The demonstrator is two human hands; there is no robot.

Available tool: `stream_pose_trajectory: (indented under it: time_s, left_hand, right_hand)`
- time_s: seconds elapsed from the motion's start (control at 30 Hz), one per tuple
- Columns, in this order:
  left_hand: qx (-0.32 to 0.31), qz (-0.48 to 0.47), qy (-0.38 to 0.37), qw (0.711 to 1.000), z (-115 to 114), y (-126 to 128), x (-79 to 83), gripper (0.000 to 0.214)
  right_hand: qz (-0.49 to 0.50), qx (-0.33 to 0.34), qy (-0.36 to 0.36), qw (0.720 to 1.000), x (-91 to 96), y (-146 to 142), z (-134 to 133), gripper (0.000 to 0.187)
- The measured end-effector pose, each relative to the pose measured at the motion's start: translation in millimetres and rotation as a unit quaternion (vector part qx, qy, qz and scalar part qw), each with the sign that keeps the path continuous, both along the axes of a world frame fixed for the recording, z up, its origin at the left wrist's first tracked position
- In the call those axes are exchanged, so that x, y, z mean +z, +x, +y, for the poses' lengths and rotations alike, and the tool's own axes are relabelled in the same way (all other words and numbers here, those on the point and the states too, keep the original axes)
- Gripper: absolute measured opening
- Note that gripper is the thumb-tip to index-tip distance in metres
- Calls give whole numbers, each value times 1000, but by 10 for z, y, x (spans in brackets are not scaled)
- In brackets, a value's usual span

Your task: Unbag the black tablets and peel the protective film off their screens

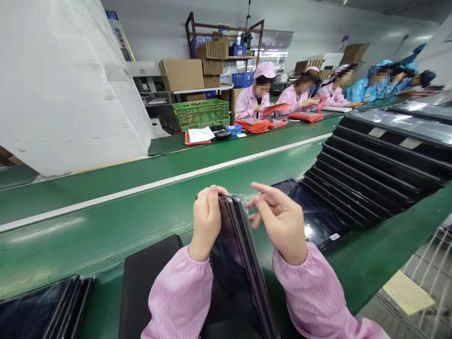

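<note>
My left hand (206, 221) grips the top corner of a dark tablet in a black folio case (236, 263), which stands on edge and tilts away from me. A thin transparent plastic film (243, 200) sticks out from that top corner. My right hand (280, 221) sits just to the right of the corner, with its fingers spread around the film's edge. I cannot tell whether they pinch it. A black pad (148, 273) lies under the tablet's lower part.
Several black tablets (374, 160) lean in an overlapping row on the right. A dark stack (38, 306) sits at lower left on the green conveyor belt (106, 240). Beyond it, co-workers in pink and blue smocks (296, 96) handle red-orange folders. A green crate (200, 113) stands further back.
</note>
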State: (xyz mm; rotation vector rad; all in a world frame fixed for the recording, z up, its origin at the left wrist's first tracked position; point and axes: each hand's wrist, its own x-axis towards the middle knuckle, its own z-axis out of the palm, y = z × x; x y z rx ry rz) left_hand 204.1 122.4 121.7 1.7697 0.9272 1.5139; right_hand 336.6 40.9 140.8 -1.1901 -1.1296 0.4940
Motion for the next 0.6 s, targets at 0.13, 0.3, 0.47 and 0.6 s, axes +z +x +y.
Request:
stream_pose_trajectory:
  time_s: [0.13,0.3,0.47,0.6]
  left_hand:
    - [1,-18,-15,1000,25,-9,7,56]
    - [5,-26,-22,999,34,-6,-10,54]
    - [11,4,17,1000,-5,6,-25,52]
    - [39,20,80,996,52,-30,-8,37]
  right_hand:
    - [-27,-41,-11,999,19,101,-8,40]
    - [-122,123,-69,983,59,56,-60,32]
    - [-286,129,-145,938,80,-162,-152,12]
    - [-288,64,-74,953,83,-139,-188,11]
